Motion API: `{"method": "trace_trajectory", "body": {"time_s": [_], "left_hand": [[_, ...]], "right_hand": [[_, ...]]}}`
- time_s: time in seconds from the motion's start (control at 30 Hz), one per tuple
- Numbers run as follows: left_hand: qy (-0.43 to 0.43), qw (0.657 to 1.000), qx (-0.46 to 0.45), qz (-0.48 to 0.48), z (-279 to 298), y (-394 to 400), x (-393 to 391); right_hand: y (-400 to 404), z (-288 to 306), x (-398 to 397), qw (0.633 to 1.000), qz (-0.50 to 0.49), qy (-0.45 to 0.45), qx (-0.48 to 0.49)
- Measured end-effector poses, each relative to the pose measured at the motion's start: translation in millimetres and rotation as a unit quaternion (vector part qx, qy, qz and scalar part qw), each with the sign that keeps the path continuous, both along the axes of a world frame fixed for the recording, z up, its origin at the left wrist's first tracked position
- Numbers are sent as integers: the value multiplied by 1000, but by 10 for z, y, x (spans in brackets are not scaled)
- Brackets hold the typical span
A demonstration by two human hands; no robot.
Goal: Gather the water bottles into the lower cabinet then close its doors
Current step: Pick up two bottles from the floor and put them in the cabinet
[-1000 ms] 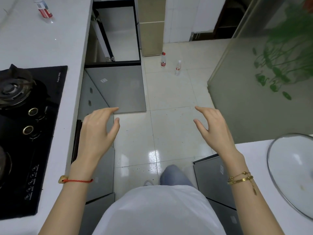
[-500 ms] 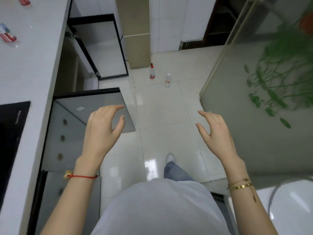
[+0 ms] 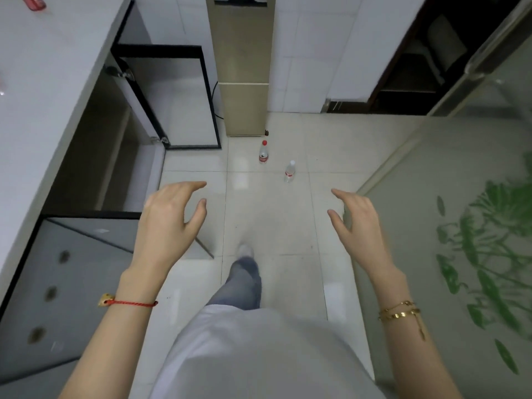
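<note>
Two water bottles stand upright on the tiled floor ahead: one with a red cap (image 3: 263,152) and, right of it and nearer, one with a white cap (image 3: 289,171). The lower cabinet (image 3: 115,156) under the white counter is open on my left, with its far door (image 3: 172,96) and its near door (image 3: 83,269) both swung out. My left hand (image 3: 168,223) and my right hand (image 3: 358,223) hover empty at waist height with fingers spread, well short of the bottles.
The white counter (image 3: 43,82) runs along the left, with a red item (image 3: 33,2) at its far end. A beige appliance (image 3: 241,67) stands behind the bottles. A frosted glass panel with a green leaf print (image 3: 460,226) borders the right. My leg steps forward over the floor.
I have walked forward: the stove and the pot lid have left the view, the bottles and open cabinet are nearer. Both hands stay empty and spread.
</note>
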State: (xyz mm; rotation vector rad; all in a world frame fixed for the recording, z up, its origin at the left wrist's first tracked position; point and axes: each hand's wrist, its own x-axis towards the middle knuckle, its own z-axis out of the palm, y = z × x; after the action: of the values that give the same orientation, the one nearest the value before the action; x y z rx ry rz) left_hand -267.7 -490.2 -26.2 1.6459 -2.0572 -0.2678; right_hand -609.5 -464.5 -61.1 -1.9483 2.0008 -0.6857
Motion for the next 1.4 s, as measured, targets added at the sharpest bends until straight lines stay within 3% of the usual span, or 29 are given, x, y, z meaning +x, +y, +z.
{"method": "trace_trajectory", "body": {"time_s": [0.53,0.83,1.03,1.4], "left_hand": [[-32,996,47,-69,-407,-3880,-361],[-47,993,45,-102,-1261,-5533,-939],[-53,989,62,-122,-2501,-6424,-1361],[-83,972,122,-182,-5891,-7552,-1865]], "right_hand": [[-3295,-412,-167,998,-60,-10,22],[-4693,-1185,-550,995,-85,-5,51],[-5450,-2395,-806,989,-108,-22,101],[-6266,-5622,-1110,984,-79,19,156]]}}
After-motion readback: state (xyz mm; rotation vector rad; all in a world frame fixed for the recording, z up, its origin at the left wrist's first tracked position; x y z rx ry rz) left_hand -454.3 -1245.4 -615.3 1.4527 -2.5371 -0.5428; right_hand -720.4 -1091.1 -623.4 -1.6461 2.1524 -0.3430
